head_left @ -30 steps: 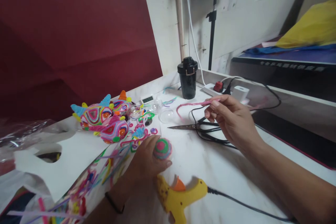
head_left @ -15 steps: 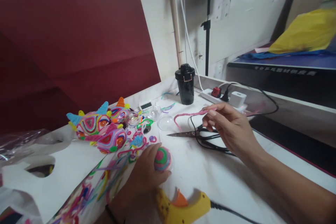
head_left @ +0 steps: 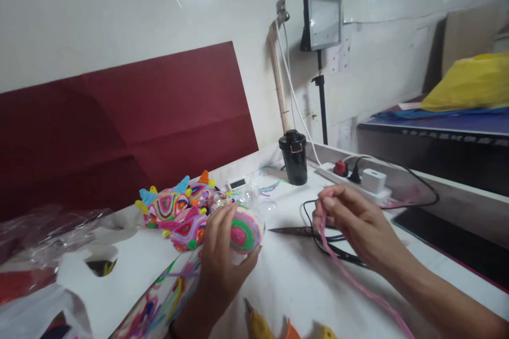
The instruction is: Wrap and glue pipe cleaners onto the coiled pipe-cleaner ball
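**Between two hands, a ball and a pink stem**

In the left hand [head_left: 223,254] sits a ball [head_left: 243,230] wound in pink, green and orange rings — fingers cupped round it, patterned face turned up, likely so it can be worked on. The right hand [head_left: 353,225] pinches the end of a pink pipe cleaner [head_left: 350,275], which trails down toward the person. Just beyond the right hand lie black scissors [head_left: 302,231]; below both hands, a yellow glue gun [head_left: 262,327]. Left of the ball cluster finished striped figures [head_left: 178,212] — set aside on the table [head_left: 294,280].
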